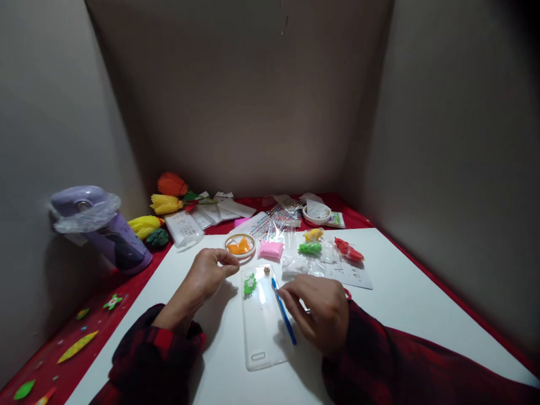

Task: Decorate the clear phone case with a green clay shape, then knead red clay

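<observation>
A clear phone case (265, 329) lies flat on the white board in front of me. Near its far left corner is a green clay shape with a pale centre (250, 284), and a small beige bead (266, 270) sits by its far edge. A blue pen-like tool (285, 315) rests slantwise along the case's right side. My left hand (211, 275) is pinched at the case's far left corner; anything between the fingertips is too small to see. My right hand (318, 309) is closed, its fingertips beside the tool's upper part, their contents hidden.
Behind the case are an orange clay packet in a round lid (240, 246), a pink clay packet (270, 250) and green clay (310, 247). Red clay (349, 249) lies to the right. A purple bottle (101, 230) and artificial flowers (166, 203) stand left.
</observation>
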### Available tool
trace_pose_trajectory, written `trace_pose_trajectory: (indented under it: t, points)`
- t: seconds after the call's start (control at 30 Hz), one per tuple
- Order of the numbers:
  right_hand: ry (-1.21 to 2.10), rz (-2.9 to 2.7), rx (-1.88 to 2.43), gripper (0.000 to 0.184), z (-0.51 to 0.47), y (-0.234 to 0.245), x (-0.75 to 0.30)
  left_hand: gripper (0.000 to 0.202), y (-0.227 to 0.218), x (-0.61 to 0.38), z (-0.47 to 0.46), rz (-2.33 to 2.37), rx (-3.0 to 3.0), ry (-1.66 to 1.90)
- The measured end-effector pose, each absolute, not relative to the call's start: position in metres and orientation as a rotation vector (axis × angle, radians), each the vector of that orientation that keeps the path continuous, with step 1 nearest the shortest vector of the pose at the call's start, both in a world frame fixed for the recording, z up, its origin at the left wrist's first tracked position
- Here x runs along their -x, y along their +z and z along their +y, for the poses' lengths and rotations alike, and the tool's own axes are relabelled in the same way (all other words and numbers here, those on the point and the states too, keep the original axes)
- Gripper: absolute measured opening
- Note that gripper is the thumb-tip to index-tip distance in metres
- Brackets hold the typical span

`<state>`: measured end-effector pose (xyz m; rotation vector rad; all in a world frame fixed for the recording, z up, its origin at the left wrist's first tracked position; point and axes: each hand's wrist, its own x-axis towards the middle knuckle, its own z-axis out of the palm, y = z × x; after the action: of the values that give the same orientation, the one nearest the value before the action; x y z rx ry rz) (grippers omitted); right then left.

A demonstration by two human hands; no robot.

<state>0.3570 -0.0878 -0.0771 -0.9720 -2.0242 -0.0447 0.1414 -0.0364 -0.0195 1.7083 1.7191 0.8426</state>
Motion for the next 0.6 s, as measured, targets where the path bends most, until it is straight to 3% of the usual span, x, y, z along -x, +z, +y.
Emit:
trace_pose_trajectory:
  t: [0.2,0.6]
  points:
    - [0.034,-2.119,1.247,0.01,-0.089,-0.078,-0.354,0.016,-0.017,-0.141,-0.038,1.655,-1.775,0.841]
    - [0.114,-2.103,1.476,0.006,-0.1,-0.087,-0.344,0.009,-0.018,-0.142,-0.039,1.73,-1.588,0.684]
